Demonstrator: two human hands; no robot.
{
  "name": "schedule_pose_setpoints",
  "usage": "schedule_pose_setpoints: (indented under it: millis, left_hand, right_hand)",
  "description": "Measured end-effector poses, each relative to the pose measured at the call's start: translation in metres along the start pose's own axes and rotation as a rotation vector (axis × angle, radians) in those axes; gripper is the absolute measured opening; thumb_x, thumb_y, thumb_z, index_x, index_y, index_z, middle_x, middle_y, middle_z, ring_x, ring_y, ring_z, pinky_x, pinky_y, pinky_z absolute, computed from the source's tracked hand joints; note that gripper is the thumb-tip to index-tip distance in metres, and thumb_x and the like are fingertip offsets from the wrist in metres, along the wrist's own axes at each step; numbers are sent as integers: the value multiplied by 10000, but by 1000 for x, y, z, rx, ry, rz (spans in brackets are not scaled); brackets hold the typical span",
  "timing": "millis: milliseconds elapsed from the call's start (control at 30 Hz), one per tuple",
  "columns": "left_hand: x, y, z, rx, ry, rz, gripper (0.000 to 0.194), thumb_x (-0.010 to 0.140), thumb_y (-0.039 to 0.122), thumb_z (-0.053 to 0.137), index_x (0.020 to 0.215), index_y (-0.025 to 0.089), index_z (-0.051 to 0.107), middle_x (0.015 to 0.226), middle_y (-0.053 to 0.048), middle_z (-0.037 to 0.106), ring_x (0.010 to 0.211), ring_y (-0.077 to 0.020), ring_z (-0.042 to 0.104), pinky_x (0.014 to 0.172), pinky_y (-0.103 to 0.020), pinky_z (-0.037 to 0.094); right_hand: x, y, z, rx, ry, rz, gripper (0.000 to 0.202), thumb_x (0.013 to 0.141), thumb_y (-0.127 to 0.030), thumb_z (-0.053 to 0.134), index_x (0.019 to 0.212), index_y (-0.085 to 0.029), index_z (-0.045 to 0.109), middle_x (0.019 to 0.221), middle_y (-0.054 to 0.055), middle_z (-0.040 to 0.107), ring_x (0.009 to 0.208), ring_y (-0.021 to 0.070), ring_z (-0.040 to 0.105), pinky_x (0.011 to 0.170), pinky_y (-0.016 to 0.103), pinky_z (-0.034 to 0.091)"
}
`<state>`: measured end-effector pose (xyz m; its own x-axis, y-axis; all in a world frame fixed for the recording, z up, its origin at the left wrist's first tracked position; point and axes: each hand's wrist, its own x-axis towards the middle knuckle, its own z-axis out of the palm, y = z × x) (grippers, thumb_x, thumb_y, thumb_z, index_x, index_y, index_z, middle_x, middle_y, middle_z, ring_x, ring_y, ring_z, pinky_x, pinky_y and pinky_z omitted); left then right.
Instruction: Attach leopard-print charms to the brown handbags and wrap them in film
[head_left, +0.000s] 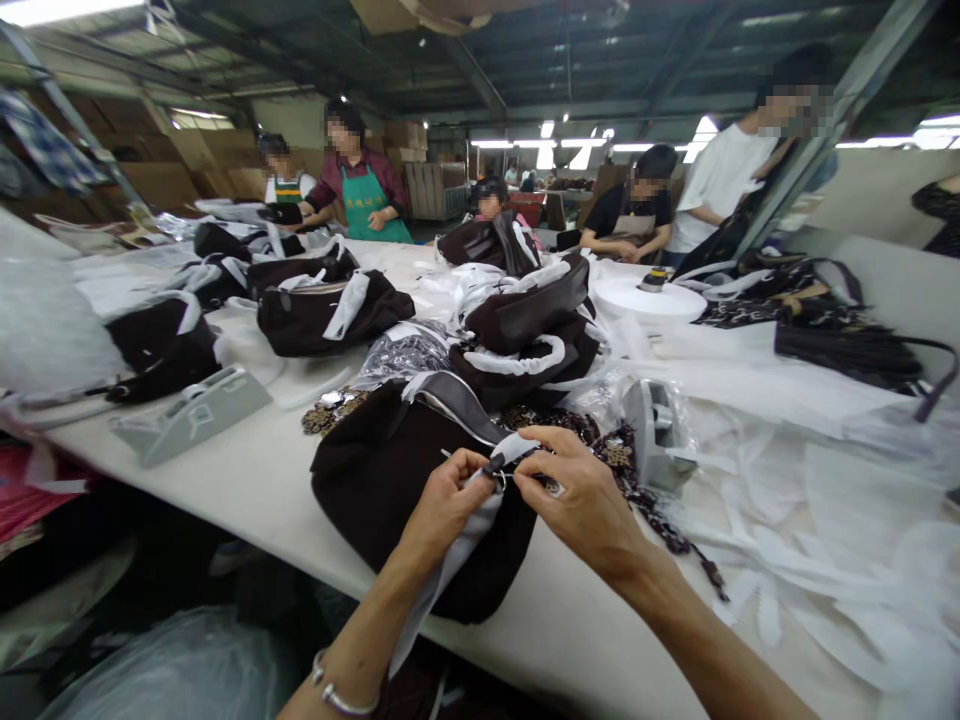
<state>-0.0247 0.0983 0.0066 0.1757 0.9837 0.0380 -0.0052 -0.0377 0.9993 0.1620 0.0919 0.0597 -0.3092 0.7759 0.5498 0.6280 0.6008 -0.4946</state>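
A dark brown bag (390, 470) with a zipper lies at the table's front edge, below my hands. My left hand (450, 505) is closed in a pinch on the bag's strap, by a small metal ring (501, 482). A strip of white wrapping (457, 560) hangs from there past my left wrist. From the right, my right hand (577, 490) pinches close to the same ring, its thumb and forefinger together; what lies between them is too small to make out. Brown cords with gold-coloured pieces (619, 455) lie just behind my right hand.
More dark bags (330, 310) with white-wrapped handles are spread and piled (525, 310) across the white table (300, 520). Grey tape dispensers stand left (195, 415) and right (660, 430). White strips (810, 570) cover the right side. Several people stand or sit around the far side.
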Motion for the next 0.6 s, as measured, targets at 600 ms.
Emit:
schedule_pose_setpoints:
  millis: [600]
  left_hand:
    - [-11,9,11,311,223,82,98,823,287,621,837,197,587,763,13,608,676,-122,539,626,-236,414]
  right_hand:
    - [38,9,1,-81,-417,-111,226,887,-92,547,746,-156,712,1136,122,668,1032,221,634,945,370,502]
